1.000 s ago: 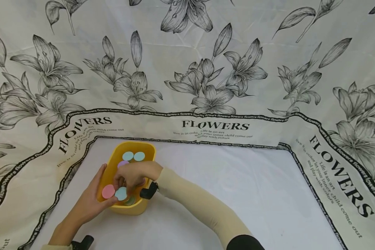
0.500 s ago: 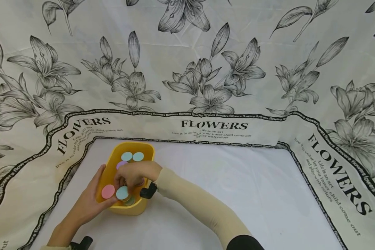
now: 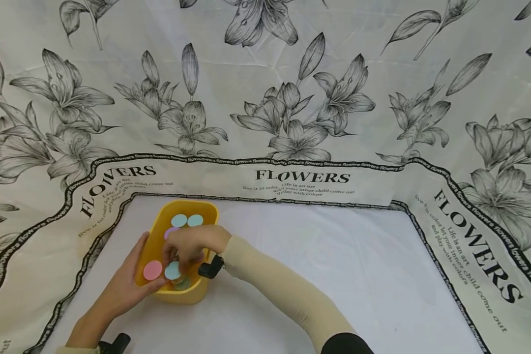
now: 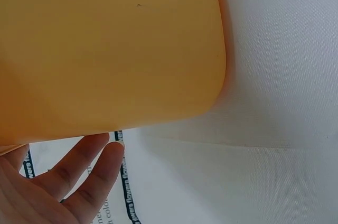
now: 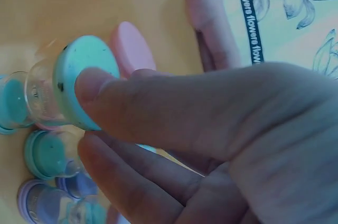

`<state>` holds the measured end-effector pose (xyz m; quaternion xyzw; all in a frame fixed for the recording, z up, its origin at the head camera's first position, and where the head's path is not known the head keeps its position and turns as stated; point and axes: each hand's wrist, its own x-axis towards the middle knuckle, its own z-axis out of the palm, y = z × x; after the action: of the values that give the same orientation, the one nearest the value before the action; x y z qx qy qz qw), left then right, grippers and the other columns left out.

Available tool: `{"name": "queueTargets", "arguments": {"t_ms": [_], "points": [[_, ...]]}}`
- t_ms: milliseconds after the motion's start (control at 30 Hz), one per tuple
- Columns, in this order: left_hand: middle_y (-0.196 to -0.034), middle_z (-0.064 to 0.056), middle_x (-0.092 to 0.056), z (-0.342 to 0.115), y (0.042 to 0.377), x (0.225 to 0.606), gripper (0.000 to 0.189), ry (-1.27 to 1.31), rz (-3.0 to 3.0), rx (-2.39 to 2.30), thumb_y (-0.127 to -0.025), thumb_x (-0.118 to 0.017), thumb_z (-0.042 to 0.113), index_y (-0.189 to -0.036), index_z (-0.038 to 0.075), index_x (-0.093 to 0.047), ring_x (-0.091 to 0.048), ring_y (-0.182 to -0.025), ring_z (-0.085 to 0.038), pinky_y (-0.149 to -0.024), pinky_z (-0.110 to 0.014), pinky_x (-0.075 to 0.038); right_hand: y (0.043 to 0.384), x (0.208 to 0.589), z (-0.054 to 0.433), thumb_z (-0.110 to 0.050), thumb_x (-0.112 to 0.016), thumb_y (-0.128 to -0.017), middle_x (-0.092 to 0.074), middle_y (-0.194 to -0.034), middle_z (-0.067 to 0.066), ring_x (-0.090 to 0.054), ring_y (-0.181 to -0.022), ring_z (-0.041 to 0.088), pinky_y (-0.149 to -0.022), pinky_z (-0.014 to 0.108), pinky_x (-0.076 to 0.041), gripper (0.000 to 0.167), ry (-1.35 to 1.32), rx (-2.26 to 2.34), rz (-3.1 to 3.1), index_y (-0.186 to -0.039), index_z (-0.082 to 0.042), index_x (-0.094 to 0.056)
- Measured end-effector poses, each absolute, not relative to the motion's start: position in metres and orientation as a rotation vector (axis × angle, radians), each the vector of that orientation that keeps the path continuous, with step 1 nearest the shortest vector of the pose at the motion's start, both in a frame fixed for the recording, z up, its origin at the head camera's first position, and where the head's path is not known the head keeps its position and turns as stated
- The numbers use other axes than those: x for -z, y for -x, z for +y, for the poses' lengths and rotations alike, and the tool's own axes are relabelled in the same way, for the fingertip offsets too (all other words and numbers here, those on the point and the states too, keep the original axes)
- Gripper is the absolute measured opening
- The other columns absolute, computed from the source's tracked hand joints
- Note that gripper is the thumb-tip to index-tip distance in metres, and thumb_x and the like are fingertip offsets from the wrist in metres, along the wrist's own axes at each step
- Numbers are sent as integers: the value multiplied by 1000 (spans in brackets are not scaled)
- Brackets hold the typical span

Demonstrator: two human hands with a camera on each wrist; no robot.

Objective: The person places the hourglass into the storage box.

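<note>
A yellow tub [image 3: 186, 296] stands at the left of the white table, with several small clear jars in it. My left hand [image 3: 126, 285] grips its left side, thumb over the near corner of the rim and fingers along the outer wall [image 4: 116, 76]. Reaching into the tub from the right, my right hand [image 3: 191, 246] pinches a clear jar with a mint-green lid [image 5: 84, 55] between thumb and fingers. That jar lies tilted in the right wrist view. A pink-lidded jar [image 3: 152, 270] is just left of it, near my left thumb.
Two mint lids [image 3: 179, 221] and a purple lid [image 3: 170, 232] show toward the tub's far end. Another jar [image 3: 182, 283] sits low at the near end. A white cloth with a printed flower border [image 3: 309, 182] covers the table and backdrop.
The mint-lidded jar in my right hand has shifted slightly up and right, showing more of the jar below it. My left hand keeps its grip on the tub.
</note>
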<state>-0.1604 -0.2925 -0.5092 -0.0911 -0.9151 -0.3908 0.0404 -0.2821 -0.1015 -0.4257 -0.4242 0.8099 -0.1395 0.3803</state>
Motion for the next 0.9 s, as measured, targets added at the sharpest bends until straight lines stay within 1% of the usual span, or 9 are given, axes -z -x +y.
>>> {"name": "queueTargets", "arguments": {"t_ms": [67, 167, 233, 300, 467, 533, 600, 767, 900], "points": [[-172, -15, -17, -292, 161, 510, 119, 287, -2801, 1190, -83, -83, 37, -166, 37, 2, -33, -146, -53, -104, -80, -33, 283, 423, -100, -7, -83, -85, -68, -113, -15, -60, -91, 5, -68, 21, -57, 25, 1114, 361, 2073, -104, -23, -76], [-172, -16, -17, -290, 161, 509, 119, 284, -2807, 1182, -83, -84, 37, -166, 37, 2, -33, -147, -51, -105, -79, -33, 283, 416, -96, -12, -83, -87, -66, -114, -12, -64, -98, 6, -75, 16, -56, 24, 1194, 392, 2076, -109, -19, -76], [-171, -18, -17, -290, 161, 508, 119, 285, -2810, 1179, -83, -83, 37, -166, 35, 3, -33, -147, -52, -105, -79, -33, 282, 411, -93, -17, -83, -88, -67, -115, -11, -65, -100, 5, -77, 12, -53, 27, 1246, 413, 2093, -114, -16, -75], [-171, -18, -18, -290, 161, 506, 119, 283, -2811, 1172, -83, -83, 37, -166, 34, 2, -33, -146, -52, -105, -79, -33, 282, 406, -87, -22, -81, -89, -69, -117, -7, -64, -108, 3, -82, 9, -51, 32, 1277, 465, 2098, -119, -14, -73], [-171, -17, -18, -290, 160, 504, 119, 280, -2809, 1171, -84, -83, 37, -166, 33, 2, -34, -145, -53, -104, -79, -34, 279, 397, -68, -29, -76, -94, -72, -123, -1, -65, -103, 0, -85, 9, -51, 41, 1332, 689, 2104, -130, -10, -68], [-171, -18, -19, -291, 161, 505, 118, 277, -2810, 1177, -84, -83, 37, -166, 34, 2, -35, -145, -53, -105, -79, -34, 276, 394, -58, -31, -73, -95, -71, -124, -2, -65, -105, 0, -89, 9, -50, 43, 1354, 787, 2121, -133, -10, -67], [-171, -18, -19, -291, 161, 506, 118, 274, -2813, 1186, -84, -82, 37, -166, 35, 3, -35, -145, -53, -105, -79, -34, 272, 393, -49, -32, -72, -96, -70, -125, -5, -66, -108, 2, -93, 10, -50, 43, 1346, 894, 2138, -134, -12, -66], [-170, -20, -19, -291, 160, 509, 117, 268, -2821, 1197, -85, -81, 38, -165, 37, 4, -33, -146, -54, -105, -80, -32, 259, 398, -25, -31, -71, -97, -69, -130, -5, -64, -121, 6, -105, 22, -51, 42, 1279, 1177, 2178, -136, -15, -64], [-171, -21, -19, -291, 159, 509, 117, 272, -2816, 1197, -85, -80, 38, -165, 36, 4, -32, -146, -55, -105, -80, -31, 250, 411, -7, -31, -71, -97, -68, -134, -2, -62, -126, 9, -106, 29, -52, 43, 1241, 1329, 2264, -137, -14, -65]]}}
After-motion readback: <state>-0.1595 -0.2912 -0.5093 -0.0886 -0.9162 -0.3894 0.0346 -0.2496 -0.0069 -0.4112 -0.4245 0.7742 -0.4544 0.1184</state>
